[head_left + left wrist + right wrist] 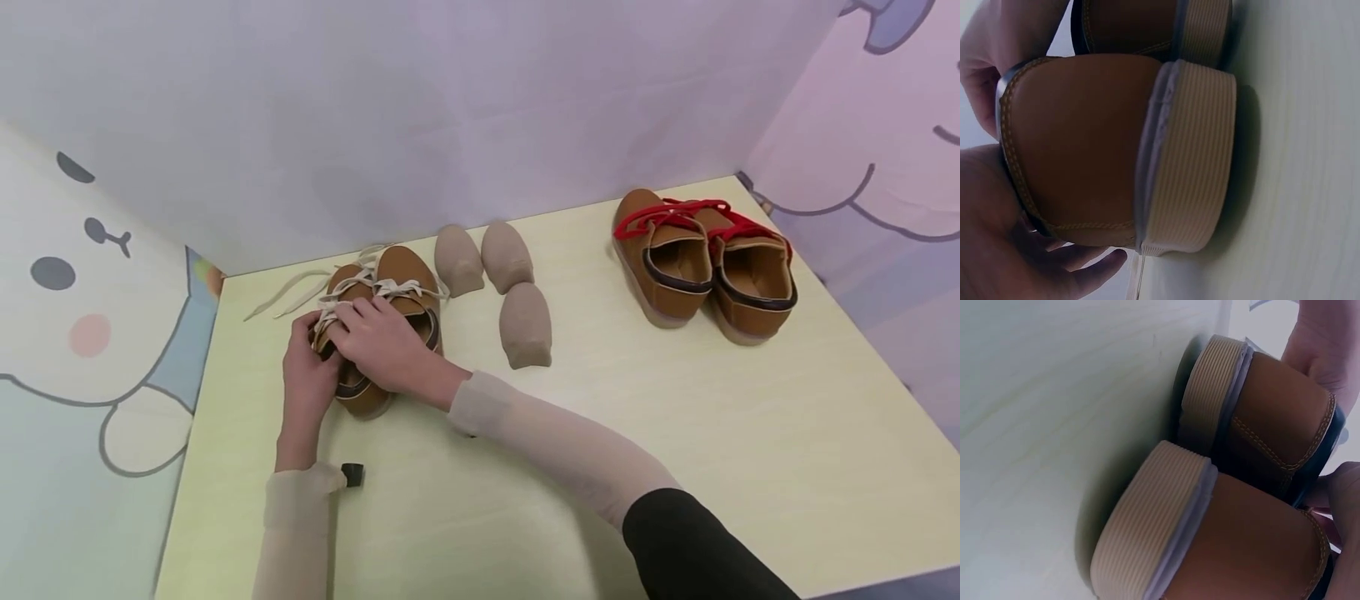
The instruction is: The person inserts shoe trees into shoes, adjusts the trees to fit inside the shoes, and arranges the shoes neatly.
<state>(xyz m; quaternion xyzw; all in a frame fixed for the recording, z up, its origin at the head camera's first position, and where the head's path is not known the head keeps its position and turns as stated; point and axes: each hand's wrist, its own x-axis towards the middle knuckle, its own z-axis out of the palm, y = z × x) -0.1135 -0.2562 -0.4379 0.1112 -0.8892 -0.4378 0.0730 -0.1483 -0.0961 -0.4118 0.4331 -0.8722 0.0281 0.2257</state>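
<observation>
A brown shoe (366,403) with off-white laces stands at the left of the table, beside its mate (405,263). My left hand (307,379) grips its outer side near the opening, the fingers running along the side in the left wrist view. From the right, my right hand (384,343) reaches over both shoes and pinches the white shoelace (336,308) at the tongue; its fingertips are partly hidden. Loose lace ends trail left onto the table. Both heels, the gripped shoe's (1079,144) and its mate's (1241,537), show ribbed tan soles flat on the tabletop.
Three beige shoe inserts (525,327) lie right of the pair. Another brown pair with red laces (678,275) stands at the back right. A grey-lilac wall sheet (450,125) rises behind the pale table (675,433), with printed panels at both sides.
</observation>
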